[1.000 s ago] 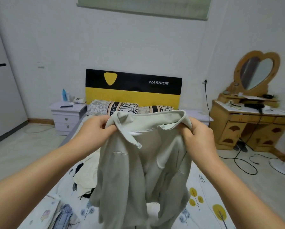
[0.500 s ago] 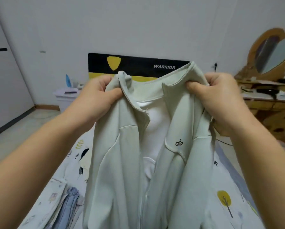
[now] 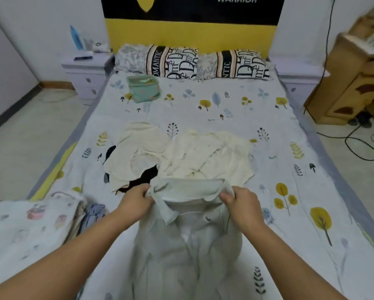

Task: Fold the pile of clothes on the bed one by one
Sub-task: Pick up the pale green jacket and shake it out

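Both fists clamp jacket point(image 3: 188, 241) collar: left hand point(image 3: 136, 202), right hand point(image 3: 242, 204); one clothes pile point(image 3: 177, 156) beyond, two pillows point(image 3: 173, 61).

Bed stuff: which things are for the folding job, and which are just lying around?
For the job: pale grey jacket, gripped at its collar by left hand and right hand; cream clothes pile.

Just lying about: green pouch, lettered pillows, blue bottle on nightstand.

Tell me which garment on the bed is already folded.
The small green garment near the left pillow: it sits as a neat square, while the cream clothes lie crumpled in a heap.
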Motion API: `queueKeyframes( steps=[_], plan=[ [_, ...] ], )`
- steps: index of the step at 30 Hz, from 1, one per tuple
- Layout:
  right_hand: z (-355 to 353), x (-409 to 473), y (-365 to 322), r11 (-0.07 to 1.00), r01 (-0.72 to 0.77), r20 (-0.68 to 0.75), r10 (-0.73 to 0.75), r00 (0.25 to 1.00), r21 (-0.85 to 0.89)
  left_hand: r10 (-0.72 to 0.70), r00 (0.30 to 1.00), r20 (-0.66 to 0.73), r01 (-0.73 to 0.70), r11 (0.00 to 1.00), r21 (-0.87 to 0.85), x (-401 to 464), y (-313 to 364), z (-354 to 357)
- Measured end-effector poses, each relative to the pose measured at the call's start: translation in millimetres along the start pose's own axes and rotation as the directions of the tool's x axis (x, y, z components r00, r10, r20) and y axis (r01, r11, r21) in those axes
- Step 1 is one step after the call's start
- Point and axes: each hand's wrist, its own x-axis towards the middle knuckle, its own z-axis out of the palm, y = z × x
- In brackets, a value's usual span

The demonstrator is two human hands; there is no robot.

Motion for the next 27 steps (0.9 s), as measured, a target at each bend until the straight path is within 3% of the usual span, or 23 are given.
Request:
queueKeyframes(
  steps=[12, 18, 20, 22, 25, 27],
  plan=[
    [79, 132, 28, 1.000, 0.016, -0.080, -0.015, 0.997, 0.012, 0.014, 0.963, -0.269, 0.002, 0.998, 0.058, 151, -32, 66],
    [152, 123, 82, 0.997, -0.056, -0.015, 0.057, 0.998, 0.050, -0.103, 0.979, -0.176, 0.146, 0.956, 0.256, 156, -85, 139],
    [171, 97, 103, 0.988, -0.149, -0.076, 0.145, 0.986, -0.045, -0.193, 0.961, -0.196, 0.249, 0.913, 0.323, 134, -103, 165],
    [187, 64, 120, 0.922, -0.355, -0.072, 0.347, 0.935, -0.154, -0.271, 0.944, -0.189, 0.325, 0.862, 0.388, 110, -119, 191],
    [206, 17, 135, 0.817, -0.522, 0.091, 0.555, 0.827, -0.245, -0.322, 0.941, -0.107, 0.327, 0.777, 0.538, 79, -132, 221],
    [214, 0, 142, 0.827, -0.495, 0.176, 0.547, 0.819, -0.267, -0.299, 0.953, -0.041, 0.256, 0.732, 0.631, 70, -140, 230]
  ],
)
